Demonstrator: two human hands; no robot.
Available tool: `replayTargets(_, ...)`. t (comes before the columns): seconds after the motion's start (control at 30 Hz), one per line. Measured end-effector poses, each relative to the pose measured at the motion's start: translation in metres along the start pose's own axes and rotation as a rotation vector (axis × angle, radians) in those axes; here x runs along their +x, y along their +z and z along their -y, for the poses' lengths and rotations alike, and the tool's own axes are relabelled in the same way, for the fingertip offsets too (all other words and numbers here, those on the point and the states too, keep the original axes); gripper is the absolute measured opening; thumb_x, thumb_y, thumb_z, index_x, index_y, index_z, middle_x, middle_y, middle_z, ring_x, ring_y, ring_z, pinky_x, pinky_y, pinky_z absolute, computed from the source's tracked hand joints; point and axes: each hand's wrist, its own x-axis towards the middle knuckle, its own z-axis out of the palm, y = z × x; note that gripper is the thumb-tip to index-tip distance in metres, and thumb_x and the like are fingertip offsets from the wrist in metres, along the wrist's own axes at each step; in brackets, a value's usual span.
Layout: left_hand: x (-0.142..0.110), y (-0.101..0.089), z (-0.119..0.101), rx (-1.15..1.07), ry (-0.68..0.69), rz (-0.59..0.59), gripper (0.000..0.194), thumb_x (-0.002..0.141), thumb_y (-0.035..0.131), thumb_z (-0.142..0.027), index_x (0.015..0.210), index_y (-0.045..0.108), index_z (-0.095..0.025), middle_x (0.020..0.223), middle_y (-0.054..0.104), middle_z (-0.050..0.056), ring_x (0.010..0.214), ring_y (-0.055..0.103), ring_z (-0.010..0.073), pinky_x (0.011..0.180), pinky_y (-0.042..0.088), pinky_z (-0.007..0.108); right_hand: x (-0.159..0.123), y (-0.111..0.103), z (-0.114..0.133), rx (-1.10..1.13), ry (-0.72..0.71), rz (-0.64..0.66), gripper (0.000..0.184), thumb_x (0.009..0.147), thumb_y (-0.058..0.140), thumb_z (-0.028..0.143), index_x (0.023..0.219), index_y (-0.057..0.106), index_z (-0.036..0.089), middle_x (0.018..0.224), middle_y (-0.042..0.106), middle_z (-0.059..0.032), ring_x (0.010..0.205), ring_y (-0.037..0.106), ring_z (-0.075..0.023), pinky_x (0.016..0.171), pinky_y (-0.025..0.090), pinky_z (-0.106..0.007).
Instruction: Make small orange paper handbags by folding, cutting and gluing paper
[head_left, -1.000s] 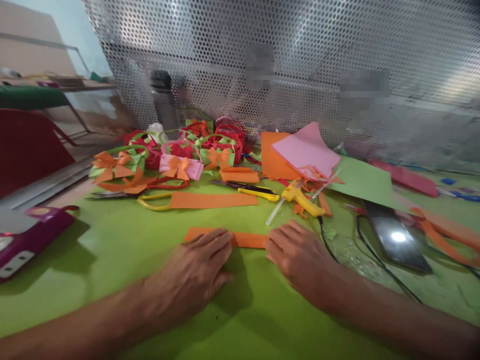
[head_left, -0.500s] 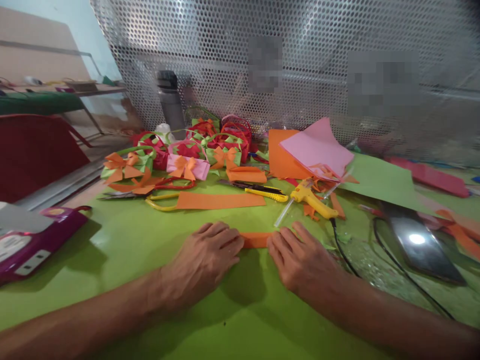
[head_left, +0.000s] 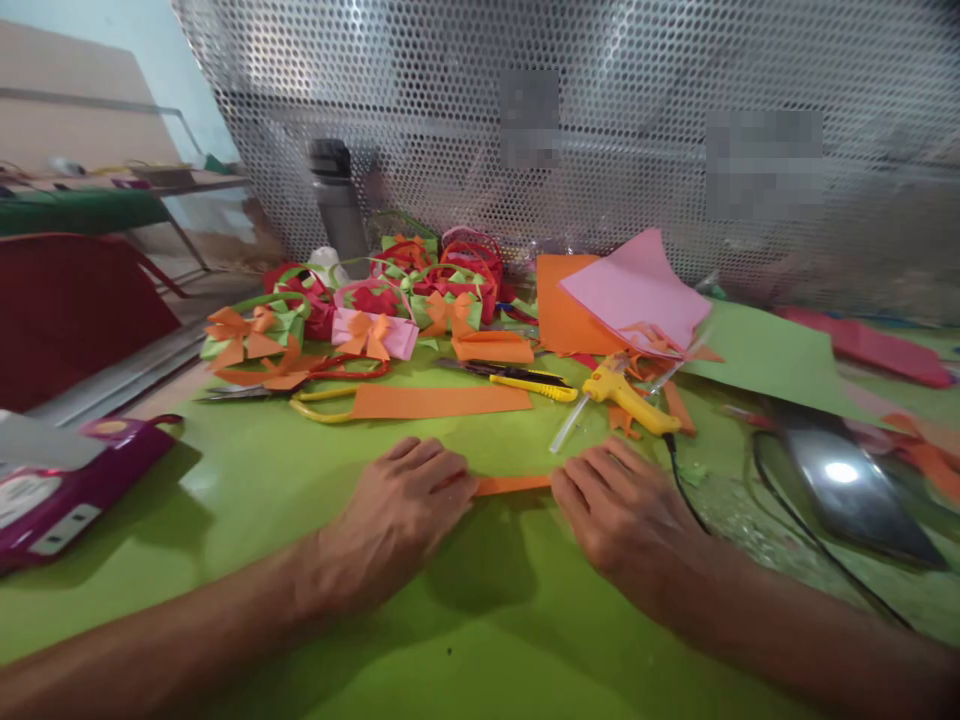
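Orange paper strip (head_left: pixel 514 486) lies low over the green counter (head_left: pixel 480 660), straight ahead of me at twelve o'clock, its middle showing between my two hands. My left hand (head_left: pixel 405 515) has its end at nine o'clock of the strip, grip narrow, fingers curled down over the paper. My right hand (head_left: pixel 622 510) has the three o'clock end, grip likewise narrow and closed on it. Thumbs and the covered ends of the paper are hidden from me. Knuckles up on both sides, hands well apart.

Around the strip: flat orange piece (head_left: pixel 442 402) at eleven o'clock, its left end touching a yellow loop (head_left: pixel 319 407). Yellow cutter (head_left: pixel 536 387) near twelve, beside a dark blade-like tool. Yellow glue gun (head_left: pixel 630 398) at one o'clock, clear stick pointing down toward my right hand, black cord trailing off toward four. Pink sheet (head_left: pixel 641 290) farther out at one, overlapping an orange sheet (head_left: pixel 562 315); green sheet (head_left: pixel 772 360) at two. Phone (head_left: pixel 855 485) at three, bright glare on its screen. Paper bags with bows (head_left: pixel 375 335) clustered at ten to twelve, grey bottle (head_left: pixel 341 215) behind them. Purple box (head_left: pixel 90 490) at nine, well apart.
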Motion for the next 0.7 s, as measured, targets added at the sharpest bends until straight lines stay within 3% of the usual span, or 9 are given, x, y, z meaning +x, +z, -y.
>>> replayTargets(0.1, -0.002, -0.001, 0.0, 0.025, 0.033, -0.012, 0.029, 0.094, 0.035, -0.015, 0.083, 0.061, -0.014, 0.079, 0.06, 0.005, 0.073, 0.051, 0.0166, 0.069, 0.039, 0.032, 0.0, -0.003, 0.001, 0.035, 0.033, 0.01, 0.02, 0.071, 0.046, 0.001, 0.069, 0.059, 0.016, 0.061, 0.053, -0.0044, 0.059, 0.045, -0.0208, 0.062, 0.033, -0.038)
replayTargets(0.23, -0.001, 0.0, -0.003, 0.044, 0.024, 0.02, 0.028, 0.092, 0.037, -0.013, 0.08, 0.061, -0.015, 0.08, 0.059, 0.006, 0.074, 0.05, 0.0175, 0.068, 0.039, 0.032, 0.004, -0.002, 0.003, 0.126, -0.027, 0.017, 0.018, 0.074, 0.047, 0.003, 0.08, 0.06, 0.014, 0.07, 0.055, -0.0054, 0.066, 0.046, -0.0214, 0.063, 0.035, -0.037)
replayTargets(0.47, -0.005, -0.001, -0.005, 0.038, -0.013, 0.035, 0.024, 0.091, 0.039, -0.013, 0.084, 0.062, -0.015, 0.085, 0.06, 0.006, 0.074, 0.05, 0.018, 0.066, 0.04, 0.032, 0.006, 0.008, 0.005, 0.306, -0.019, 0.025, 0.013, 0.075, 0.052, 0.004, 0.079, 0.059, 0.015, 0.074, 0.054, -0.0039, 0.069, 0.045, -0.0191, 0.062, 0.036, -0.032)
replayTargets(0.7, -0.017, -0.013, -0.003, -0.073, -0.203, 0.004, 0.027, 0.089, 0.044, -0.013, 0.072, 0.064, -0.018, 0.082, 0.06, 0.004, 0.076, 0.051, 0.0159, 0.068, 0.04, 0.03, -0.001, 0.013, 0.003, 0.501, 0.109, 0.082, 0.015, 0.077, 0.051, 0.004, 0.071, 0.057, 0.017, 0.072, 0.054, -0.0022, 0.066, 0.044, -0.0162, 0.061, 0.034, -0.029)
